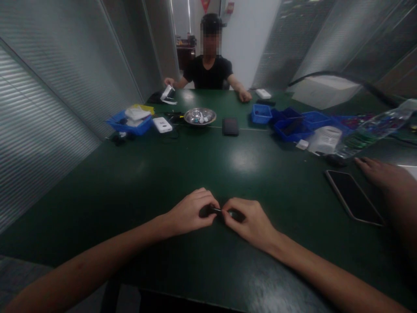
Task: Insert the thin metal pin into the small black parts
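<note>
My left hand [192,211] and my right hand [249,221] meet fingertip to fingertip low over the dark green table [137,182], just in front of me. Both are pinched on a small dark object [217,211] held between them; it is too small to name. A black phone [353,196] lies face up on the table to the right of my right hand.
Another person's hand [381,174] rests at the right edge beside the phone. A person in a black shirt [210,71] sits across the table. Blue trays [130,121] [293,124], a metal bowl [200,116], a black box [230,126] and a white device [162,124] stand mid-table.
</note>
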Demonstrator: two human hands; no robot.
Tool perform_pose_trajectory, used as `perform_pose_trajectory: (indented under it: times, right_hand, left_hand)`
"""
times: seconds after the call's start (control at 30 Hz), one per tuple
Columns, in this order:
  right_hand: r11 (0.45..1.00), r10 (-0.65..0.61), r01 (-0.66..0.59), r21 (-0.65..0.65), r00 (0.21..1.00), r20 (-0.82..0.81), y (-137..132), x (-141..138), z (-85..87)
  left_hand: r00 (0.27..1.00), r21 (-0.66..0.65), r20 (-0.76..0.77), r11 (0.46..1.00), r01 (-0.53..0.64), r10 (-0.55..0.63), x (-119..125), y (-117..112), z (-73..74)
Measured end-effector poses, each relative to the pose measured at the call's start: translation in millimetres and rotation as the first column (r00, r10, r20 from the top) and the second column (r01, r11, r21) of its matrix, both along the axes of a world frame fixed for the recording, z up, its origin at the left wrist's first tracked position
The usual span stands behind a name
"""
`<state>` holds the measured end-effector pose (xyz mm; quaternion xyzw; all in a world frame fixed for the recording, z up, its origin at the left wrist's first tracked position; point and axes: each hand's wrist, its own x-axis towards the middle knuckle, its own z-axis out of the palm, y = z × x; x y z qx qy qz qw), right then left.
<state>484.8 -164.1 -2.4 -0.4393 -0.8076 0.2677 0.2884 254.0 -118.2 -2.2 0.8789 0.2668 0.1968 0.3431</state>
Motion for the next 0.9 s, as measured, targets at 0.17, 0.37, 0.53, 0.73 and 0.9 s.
perform_pose_trajectory:
  times: [0.17, 0.37, 0.53, 0.73, 0.9]
  right_hand:
    - [1.000, -0.007, 0.007, 0.012, 1.000, -0.003, -2.3, 10.5, 1.7]
    - [1.000, 0.002, -0.003, 0.008, 0.998, 0.055, -3.2, 13.6, 0.0]
    - [1.000, -0.009, 0.008, 0.017, 0.997, 0.076, -1.9, 8.0, -2.6]
    - [1.000, 0.021, -0.021, 0.020, 1.000, 0.013, -2.4, -2.8, -3.4]
    - [1.000, -0.001, 0.001, 0.017, 1.000, 0.000, -4.2, 3.5, -0.4]
  left_hand:
    - [1.000, -0.011, 0.007, 1.000, -0.026, 0.026, -1.5, -1.2, -0.2]
    - [1.000, -0.001, 0.013, 1.000, -0.029, 0.029, -4.1, -1.9, -2.4]
    - [1.000, -0.002, 0.016, 1.000, -0.021, 0.021, -4.5, -0.7, -2.7]
    - [1.000, -0.013, 0.020, 1.000, -0.001, 0.001, -3.7, 0.1, -2.0]
    - [1.000, 0.010, -0.003, 1.000, 0.005, -0.005, -2.9, -0.7, -0.2]
